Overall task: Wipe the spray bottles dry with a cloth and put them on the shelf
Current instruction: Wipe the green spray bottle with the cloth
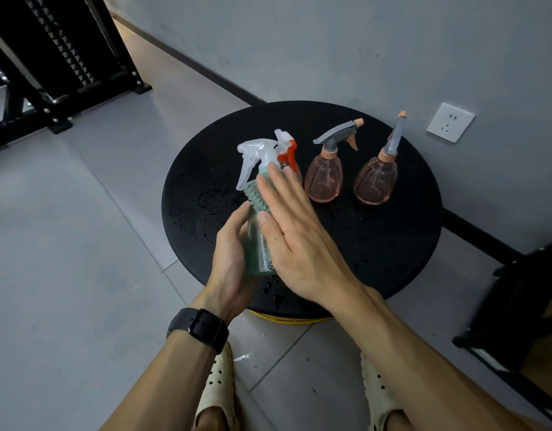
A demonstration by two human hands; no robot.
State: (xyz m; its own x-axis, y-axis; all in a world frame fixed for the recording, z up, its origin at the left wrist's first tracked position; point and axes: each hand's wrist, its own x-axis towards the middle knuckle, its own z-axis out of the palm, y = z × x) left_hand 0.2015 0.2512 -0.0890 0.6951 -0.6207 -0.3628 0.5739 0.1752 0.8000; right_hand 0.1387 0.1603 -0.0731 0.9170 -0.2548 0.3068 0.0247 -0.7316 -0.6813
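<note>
Above the wet round black table (393, 244), the left hand (231, 259) grips the base of a clear spray bottle with a white trigger (259, 169), while the right hand (296, 241), fingers straight, presses what seems a teal nubby cloth (255, 194) against it, two pink bottles (324, 178) standing beside.

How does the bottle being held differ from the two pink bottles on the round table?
The held bottle is greenish with a clear white trigger head; the pink bottles have grey-and-tan heads. It is a straight cylinder gripped by the left hand, with the cloth pressed on by the right hand; they are bulbous, standing untouched. All are translucent sprayers.
</note>
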